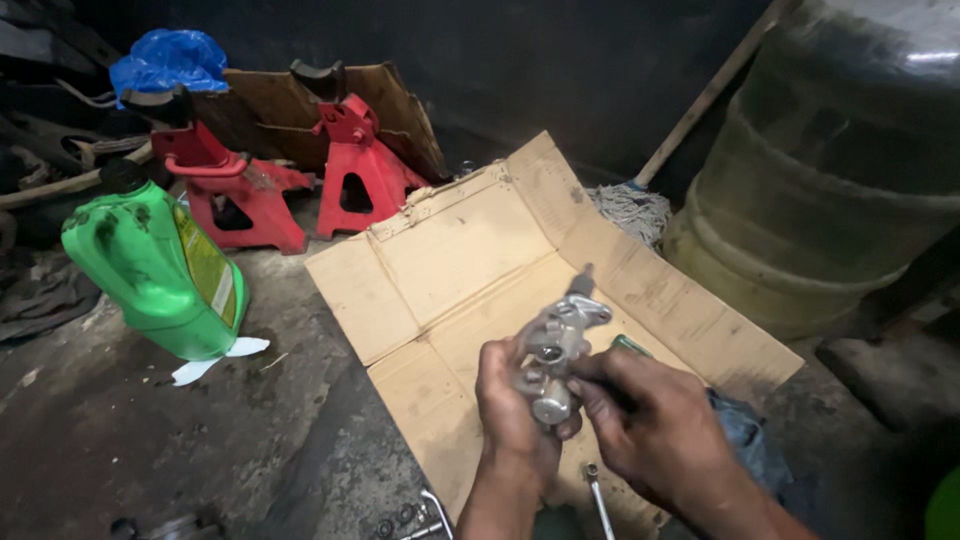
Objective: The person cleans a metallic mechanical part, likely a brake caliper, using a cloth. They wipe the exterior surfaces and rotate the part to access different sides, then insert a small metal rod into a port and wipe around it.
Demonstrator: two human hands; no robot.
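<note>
Lower centre of frame: your left hand point(515, 405) grips the grey metal cast part point(553, 355) from below, and your right hand point(655, 425) closes on its side, above the flattened cardboard point(450, 260). Keep the left hand firm and the part over the cardboard so loose bits land there. At left, green jug point(155, 265), capped, contents unseen. At right, large drum point(830, 170), contents hidden.

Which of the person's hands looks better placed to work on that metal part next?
Probably the right hand: its fingers rest on the metal part, while the left hand is wrapped around it, holding it above the cardboard.
</note>
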